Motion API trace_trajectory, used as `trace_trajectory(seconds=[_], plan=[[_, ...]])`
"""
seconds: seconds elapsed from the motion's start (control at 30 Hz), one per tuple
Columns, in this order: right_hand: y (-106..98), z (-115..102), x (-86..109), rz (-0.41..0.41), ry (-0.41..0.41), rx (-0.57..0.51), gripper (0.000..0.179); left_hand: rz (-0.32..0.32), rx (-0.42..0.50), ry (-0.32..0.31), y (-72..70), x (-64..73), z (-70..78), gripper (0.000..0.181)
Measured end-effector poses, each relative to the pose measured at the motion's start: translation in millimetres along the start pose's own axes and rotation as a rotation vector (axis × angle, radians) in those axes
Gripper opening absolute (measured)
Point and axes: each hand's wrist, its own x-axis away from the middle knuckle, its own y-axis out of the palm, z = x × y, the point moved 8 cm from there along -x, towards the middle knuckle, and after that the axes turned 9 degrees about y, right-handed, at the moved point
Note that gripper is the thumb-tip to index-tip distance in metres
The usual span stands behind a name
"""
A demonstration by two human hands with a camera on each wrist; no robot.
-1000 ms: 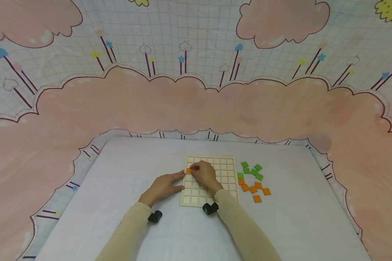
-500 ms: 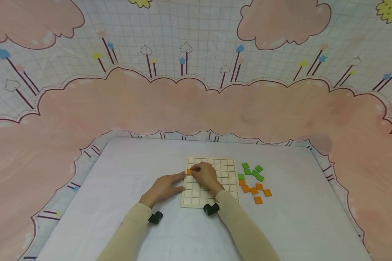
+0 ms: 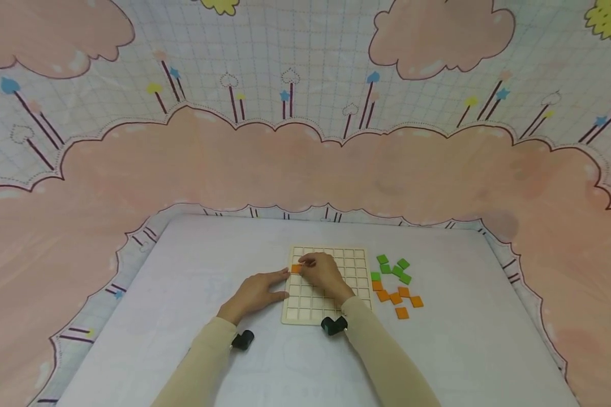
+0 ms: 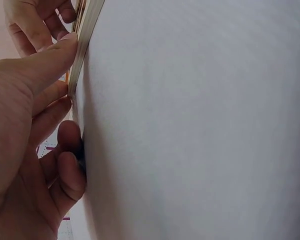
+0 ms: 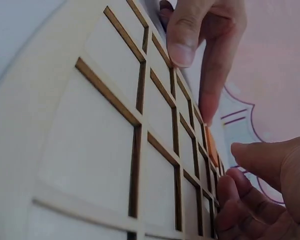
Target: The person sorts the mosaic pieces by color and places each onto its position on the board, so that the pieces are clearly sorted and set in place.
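A pale wooden grid board (image 3: 298, 312) lies flat on the white table. One orange square tile (image 3: 295, 269) sits at its left border, in an upper row; the right wrist view shows the orange tile (image 5: 212, 146) edge-on. My left hand (image 3: 254, 291) touches the board's left side, thumb and forefinger spread along the rim; the left wrist view shows its thumb at the board edge (image 4: 82, 55). My right hand (image 3: 323, 275) is over the board, fingertips right beside the orange tile. Its thumb (image 5: 250, 156) and bent fingers (image 5: 229, 187) stand apart, with nothing between them.
To the right of the board lie several loose green tiles (image 3: 397, 271) and, nearer me, several orange tiles (image 3: 396, 298). Black wrist devices (image 3: 242, 340) hang at both sleeves. A patterned cloth backdrop (image 3: 305, 164) rises behind the table.
My right hand has drawn slightly right, away from the orange tile, which shows a little more now. My left hand stays at the board's edge.
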Motion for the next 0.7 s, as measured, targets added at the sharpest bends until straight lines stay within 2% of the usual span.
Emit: trace_trajectory(seconds=[0.2,0.47,0.7], plan=[[-16,3,7.0,0.026,-0.044,-0.007,0.025,0.002,-0.004,-0.012,3.3,-1.6,-1.7,0.059],[-37,6,19.9,0.054,-0.027,-0.042,0.026,0.003,0.001,-0.016,2.2,-0.5,-2.9,0.06],[-55,5,33.4,0.093,-0.048,-0.049,0.027,0.004,0.013,-0.016,2.0,1.0,-0.6,0.06]])
